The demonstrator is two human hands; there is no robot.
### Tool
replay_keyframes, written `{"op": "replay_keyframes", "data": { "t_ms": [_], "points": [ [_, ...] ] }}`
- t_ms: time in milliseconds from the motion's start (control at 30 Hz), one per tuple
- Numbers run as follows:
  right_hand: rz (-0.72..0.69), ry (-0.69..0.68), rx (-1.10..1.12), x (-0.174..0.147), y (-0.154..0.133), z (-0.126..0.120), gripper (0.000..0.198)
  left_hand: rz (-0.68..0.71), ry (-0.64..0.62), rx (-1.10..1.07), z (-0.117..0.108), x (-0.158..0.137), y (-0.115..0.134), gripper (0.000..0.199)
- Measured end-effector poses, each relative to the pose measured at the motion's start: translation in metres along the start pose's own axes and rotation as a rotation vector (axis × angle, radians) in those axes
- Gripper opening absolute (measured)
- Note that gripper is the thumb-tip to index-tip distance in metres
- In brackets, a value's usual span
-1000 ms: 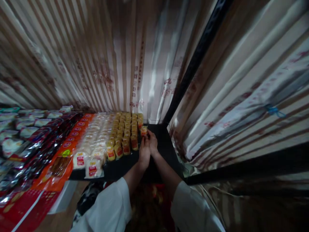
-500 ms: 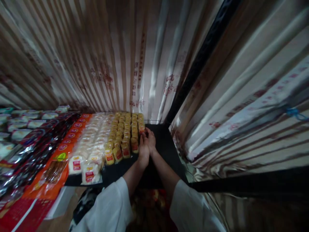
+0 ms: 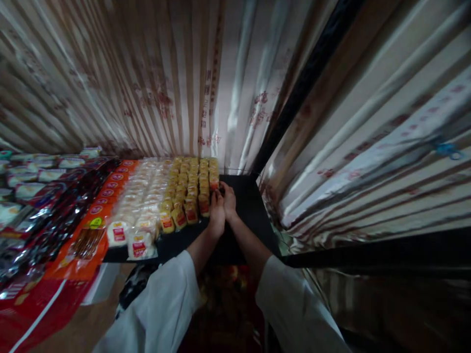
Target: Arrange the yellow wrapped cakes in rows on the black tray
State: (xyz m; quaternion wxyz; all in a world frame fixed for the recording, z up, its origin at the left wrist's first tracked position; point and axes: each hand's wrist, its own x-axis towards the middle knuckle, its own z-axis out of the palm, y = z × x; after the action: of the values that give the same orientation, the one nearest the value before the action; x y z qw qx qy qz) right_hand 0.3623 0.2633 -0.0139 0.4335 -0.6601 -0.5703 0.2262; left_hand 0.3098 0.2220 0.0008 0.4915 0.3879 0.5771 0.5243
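Observation:
My left hand [image 3: 217, 212] and my right hand [image 3: 229, 200] are close together at the front of the rightmost row of yellow snacks. Their curled fingers close around a wrapped yellow snack [image 3: 214, 185] with an orange-red label; the fingertips are partly hidden. To the left stand several rows of the same yellow snacks [image 3: 183, 196] in clear wrappers, on a black shelf [image 3: 247, 211]. White wrapped snacks [image 3: 142, 242] with red labels come beside those.
Orange snack packs [image 3: 96, 230] lie left of the white ones, then dark shiny packs [image 3: 69, 220] and pale wrapped packs [image 3: 27, 190]. A pale, creased printed sheet [image 3: 235, 98] hangs behind the shelf. A black upright post [image 3: 305, 88] leans across the right.
The whole view has shifted, so the shelf and goods appear slightly higher. Both hands stay together at the rightmost yellow row, with the right fingers a little more curled.

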Motion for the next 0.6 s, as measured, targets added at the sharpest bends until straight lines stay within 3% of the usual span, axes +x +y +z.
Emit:
{"op": "replay_keyframes", "data": {
  "t_ms": [133, 267, 600],
  "points": [
    [0.063, 0.009, -0.014, -0.01, -0.001, -0.002, 0.044, -0.058, 0.002, -0.012, -0.003, -0.009, 0.004, 0.036],
    [0.034, -0.002, -0.01, -0.027, -0.004, -0.009, 0.036, -0.073, 0.019, 0.003, -0.009, -0.024, 0.004, 0.034],
    [0.06, 0.005, 0.175, -0.111, -0.007, -0.035, 0.032, -0.06, -0.004, 0.217, -0.039, -0.098, 0.005, 0.028]
  ]
}}
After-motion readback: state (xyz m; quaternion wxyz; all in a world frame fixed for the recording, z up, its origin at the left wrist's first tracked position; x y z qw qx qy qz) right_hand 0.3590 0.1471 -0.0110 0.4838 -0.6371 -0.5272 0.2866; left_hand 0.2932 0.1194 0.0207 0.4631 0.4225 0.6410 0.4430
